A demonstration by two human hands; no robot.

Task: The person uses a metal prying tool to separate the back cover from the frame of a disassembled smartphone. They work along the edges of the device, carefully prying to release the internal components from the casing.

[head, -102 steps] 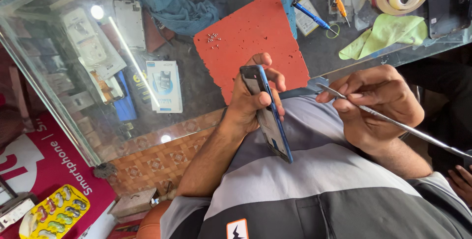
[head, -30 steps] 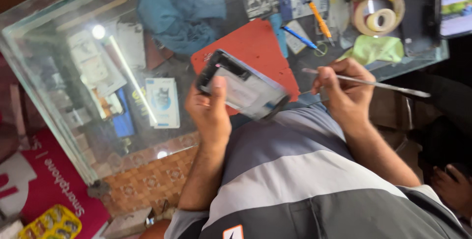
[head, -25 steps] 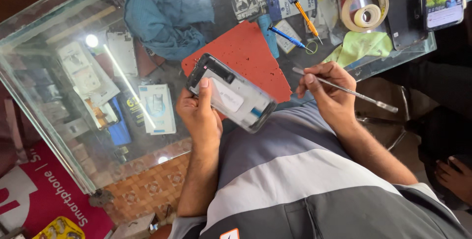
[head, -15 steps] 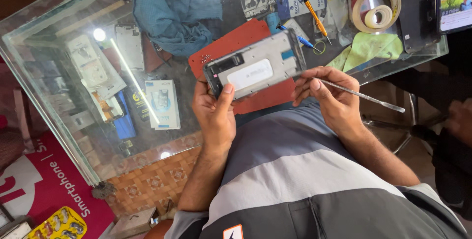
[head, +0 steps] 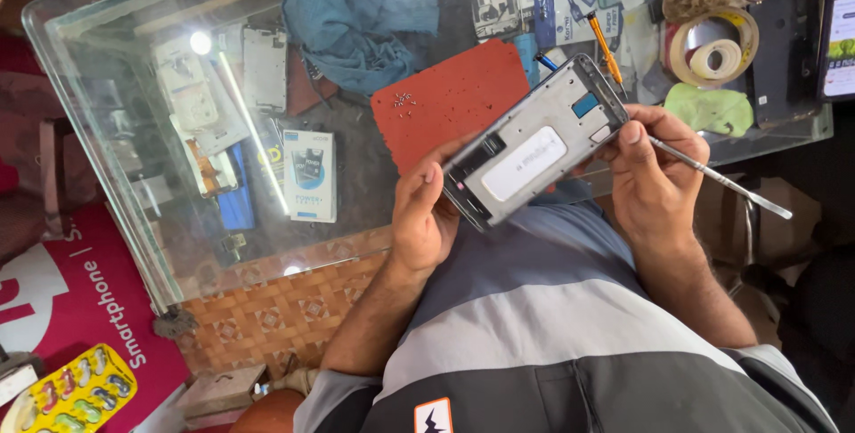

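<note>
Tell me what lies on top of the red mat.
A small scatter of tiny screws lies on the red mat. The opened phone, held above, covers the mat's near corner, so nothing there can be seen.

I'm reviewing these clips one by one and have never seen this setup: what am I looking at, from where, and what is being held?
This is one camera worn on a person's head, looking down at their own two bare hands over a glass counter. The left hand grips an opened phone frame by one end. The right hand steadies the other end and holds a thin metal tool. On the glass lie a red mat with tiny screws, a blue cloth, tape rolls and an orange-handled screwdriver.
</note>
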